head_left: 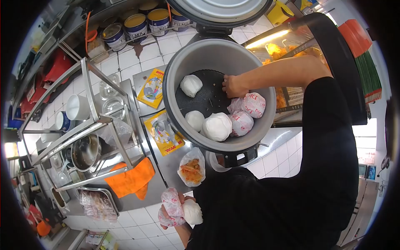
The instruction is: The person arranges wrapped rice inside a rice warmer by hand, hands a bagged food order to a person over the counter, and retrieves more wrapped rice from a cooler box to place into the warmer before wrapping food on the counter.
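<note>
My right hand [236, 86] reaches into a large grey-walled warmer pot [208, 50], fingers curled near its black mesh bottom [200, 104]. What those fingers hold, if anything, is hidden. Below the hand, red-printed paper-wrapped rice parcels [253, 105] are piled against the pot wall. Plain white wrapped parcels [217, 126] sit beside them, and another white parcel [191, 86] rests apart at the upper left. Outside the pot, my left hand [181, 198] is closed around wrapped rice parcels [171, 201], two printed red and one plain white.
The pot's lid [221, 10] stands raised behind it. Left of the pot lie yellow printed packets [164, 132] and an open bag of orange food [191, 168]. A metal rack [89, 91] holds an orange cloth [132, 179]. A lit glass food display [287, 46] stands right.
</note>
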Available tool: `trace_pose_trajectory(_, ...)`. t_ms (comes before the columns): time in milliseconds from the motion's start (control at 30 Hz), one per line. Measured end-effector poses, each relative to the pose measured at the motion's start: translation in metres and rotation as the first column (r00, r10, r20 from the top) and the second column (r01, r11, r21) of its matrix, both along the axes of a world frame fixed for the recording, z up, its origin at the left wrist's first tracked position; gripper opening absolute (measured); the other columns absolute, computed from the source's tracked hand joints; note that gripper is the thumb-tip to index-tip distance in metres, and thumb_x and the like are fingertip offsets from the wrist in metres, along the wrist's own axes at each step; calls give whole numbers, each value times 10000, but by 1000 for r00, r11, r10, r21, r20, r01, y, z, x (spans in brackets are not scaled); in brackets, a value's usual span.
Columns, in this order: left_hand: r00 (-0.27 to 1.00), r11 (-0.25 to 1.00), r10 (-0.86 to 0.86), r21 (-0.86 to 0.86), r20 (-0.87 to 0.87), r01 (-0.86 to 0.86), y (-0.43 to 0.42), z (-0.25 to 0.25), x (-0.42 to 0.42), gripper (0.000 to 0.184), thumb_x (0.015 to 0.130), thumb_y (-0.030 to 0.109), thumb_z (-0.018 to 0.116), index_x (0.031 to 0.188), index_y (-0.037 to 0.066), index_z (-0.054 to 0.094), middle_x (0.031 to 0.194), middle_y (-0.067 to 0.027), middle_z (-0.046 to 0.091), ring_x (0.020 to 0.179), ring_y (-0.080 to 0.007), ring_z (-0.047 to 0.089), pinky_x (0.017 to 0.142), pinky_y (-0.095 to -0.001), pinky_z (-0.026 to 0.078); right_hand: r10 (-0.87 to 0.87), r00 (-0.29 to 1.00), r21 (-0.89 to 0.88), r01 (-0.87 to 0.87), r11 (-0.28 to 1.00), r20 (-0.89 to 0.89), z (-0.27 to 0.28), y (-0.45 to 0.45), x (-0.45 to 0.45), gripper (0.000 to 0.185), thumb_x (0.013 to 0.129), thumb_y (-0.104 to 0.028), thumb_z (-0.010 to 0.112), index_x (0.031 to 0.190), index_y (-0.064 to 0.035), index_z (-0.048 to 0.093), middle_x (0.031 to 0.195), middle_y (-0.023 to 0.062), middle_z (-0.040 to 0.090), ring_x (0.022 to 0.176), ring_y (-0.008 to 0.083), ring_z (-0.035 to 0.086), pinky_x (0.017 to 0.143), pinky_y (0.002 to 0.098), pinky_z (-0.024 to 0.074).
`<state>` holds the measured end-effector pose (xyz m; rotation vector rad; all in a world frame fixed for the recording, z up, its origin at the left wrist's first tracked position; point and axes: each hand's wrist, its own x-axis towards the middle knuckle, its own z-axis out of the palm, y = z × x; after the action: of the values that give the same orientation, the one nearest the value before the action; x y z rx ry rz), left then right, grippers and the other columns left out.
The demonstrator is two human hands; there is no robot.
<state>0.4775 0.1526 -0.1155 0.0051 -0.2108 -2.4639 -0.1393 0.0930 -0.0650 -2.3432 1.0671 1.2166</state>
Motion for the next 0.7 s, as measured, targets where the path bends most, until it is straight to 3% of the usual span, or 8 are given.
trace_pose_trajectory(33,1000,1000,2,1,0,-2,1,0,0,588,603,427,882,1043,157,602,1112,-126,571,1084,-327,512,927,-493,451,13,974,-104,11,994,224,11,0,-6,366,642,-238,733,982,-118,666,1042,57,667,1070,292,623,933,500,448)
trace_pose_trajectory(133,1000,1000,-6,10,2,6,3,-2,-4,594,604,426,885,1049,154,599,1109,-124,573,1082,-325,516,927,-490,453,-72,977,-130,99,987,200,26,-13,-8,317,722,-277,686,985,-102,657,1046,70,670,1089,278,616,922,475,454)
trace_pose_trajectory(333,999,999,-39,-24,-16,38,-2,0,-2,608,605,423,890,1060,148,594,1102,-122,576,1079,-320,523,928,-483,457,161,986,-61,-164,985,-49,40,-12,17,255,786,-257,628,993,-136,715,1098,88,680,1112,277,622,953,477,456)
trace_pose_trajectory(433,998,997,-53,-55,-21,52,-7,4,4,614,606,422,892,1065,145,592,1098,-121,578,1078,-318,527,928,-480,459,253,958,-179,-227,957,134,20,0,3,268,782,-255,630,1003,-142,731,1063,86,692,1055,273,656,885,458,502)
trace_pose_trajectory(533,998,995,-56,-88,-30,53,-14,8,10,621,607,420,895,1070,141,590,1095,-119,580,1076,-315,530,928,-477,461,203,936,-160,-162,974,287,6,-6,-21,253,758,-292,648,959,-169,739,987,89,701,953,288,692,771,444,549)
trace_pose_trajectory(600,998,992,-49,-116,-38,45,-17,12,14,625,607,419,896,1074,139,588,1092,-118,581,1075,-314,533,929,-475,463,-168,986,-356,147,923,-27,-57,-3,-35,255,705,-299,674,923,-187,745,947,85,705,900,303,697,714,451,559)
trace_pose_trajectory(667,997,988,-47,-147,-56,38,-21,17,17,630,608,418,898,1078,137,587,1090,-117,582,1074,-312,535,929,-472,464,-254,962,-289,215,933,-104,-51,-14,-34,245,637,-296,698,860,-205,746,873,78,702,842,315,696,667,461,561)
trace_pose_trajectory(700,997,986,-46,-162,-68,34,-24,20,17,632,608,418,899,1079,136,586,1089,-117,583,1074,-311,536,929,-471,465,-149,988,-90,145,985,-36,-6,-27,-23,235,594,-291,709,814,-215,744,819,72,697,811,320,692,649,467,558)
